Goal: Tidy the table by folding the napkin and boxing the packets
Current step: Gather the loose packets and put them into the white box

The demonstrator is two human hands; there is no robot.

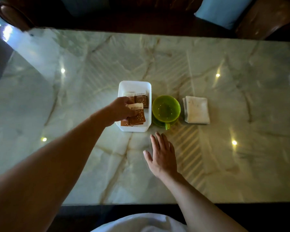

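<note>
A white rectangular box (134, 85) sits at the middle of the marble table. Several brown-and-cream packets lie inside it, two at the back (141, 98). My left hand (120, 110) reaches into the box from the left, its fingers closed on a small stack of packets (137, 115) at the box's near end. My right hand (162, 154) rests flat on the table in front of the box, fingers spread, holding nothing. A folded white napkin (197, 109) lies to the right of the cup.
A green cup on a green saucer (166, 108) stands between the box and the napkin, its handle toward me. The marble table (74, 97) is glossy with light reflections. Brown seats and a blue cushion (223, 10) line the far side.
</note>
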